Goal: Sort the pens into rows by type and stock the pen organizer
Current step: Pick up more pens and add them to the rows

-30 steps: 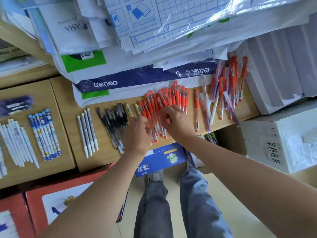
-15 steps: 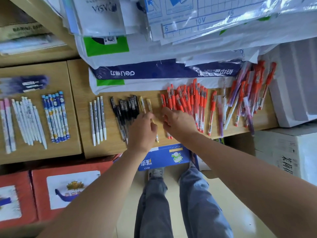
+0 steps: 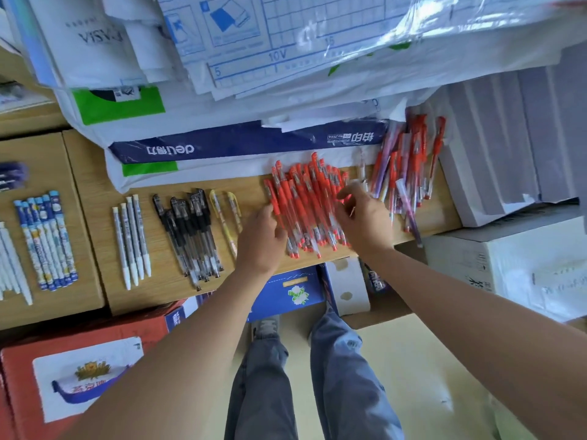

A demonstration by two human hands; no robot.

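Note:
On the wooden shelf top (image 3: 95, 192) the pens lie in groups: three white pens (image 3: 131, 239), a bunch of black gel pens (image 3: 190, 230), two yellow pens (image 3: 227, 214), a dense row of red gel pens (image 3: 305, 204) and a loose mixed pile of red and purple pens (image 3: 409, 166) at the right. My left hand (image 3: 262, 239) rests against the left side of the red row, fingers loosely bent. Over the row's right side hovers my right hand (image 3: 362, 220), fingers spread and slightly curled, touching the red pens. No pen organizer is in view.
Blue patterned pens (image 3: 47, 239) and white pens (image 3: 12, 262) lie on a second board at the left. Packs of paper (image 3: 244, 144) are stacked behind the pens. White boxes (image 3: 508, 268) stand right; red (image 3: 63, 369) and blue (image 3: 286, 293) cartons sit below the shelf.
Both hands have moved right along the shelf, from the gap by the yellow pens to either side of the red row. The red pens lie closer together. The camera view shifted.

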